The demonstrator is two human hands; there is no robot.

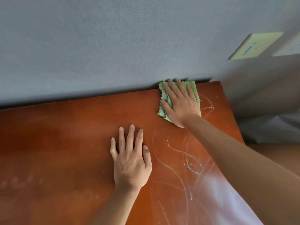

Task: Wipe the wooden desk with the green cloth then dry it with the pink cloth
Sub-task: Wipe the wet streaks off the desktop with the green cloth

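The reddish-brown wooden desk (65, 143) fills the lower part of the head view. A folded green cloth (194, 90) with a zigzag edge lies at the desk's far right corner, against the wall. My right hand (180, 104) presses flat on top of that cloth, fingers spread and pointing at the wall. My left hand (129, 161) rests palm down on the bare wood near the middle, fingers apart, holding nothing. Curved wet streaks (186, 158) with small green specks mark the desk's right side. No pink cloth is in view.
A grey textured wall (97, 46) runs along the desk's far edge. A pale wall plate (254, 45) sits on the wall at the upper right. The desk's right edge (233, 114) drops off beside white fabric (272, 129).
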